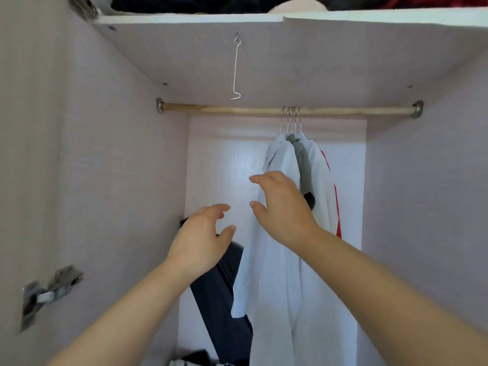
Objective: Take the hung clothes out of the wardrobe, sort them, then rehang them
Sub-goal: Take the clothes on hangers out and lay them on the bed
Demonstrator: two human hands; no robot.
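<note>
Four hangers (291, 120) bunch right of centre on the rail (237, 110); below it, the left hand (200, 239) and right hand (284, 207) reach spread and empty, apparently to gather the white shirt (272, 273).

Both hands, left (200, 241) and right (282, 207), reach empty-fingered toward white shirts (280, 260) hanging on the wooden rail (237, 110).

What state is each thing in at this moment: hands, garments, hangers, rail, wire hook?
left hand: open, empty
right hand: open, fingers by the white shirt
white shirt: hanging
hangers: bunched on rail
rail: mounted, mostly bare
wire hook: dangling, empty
</note>
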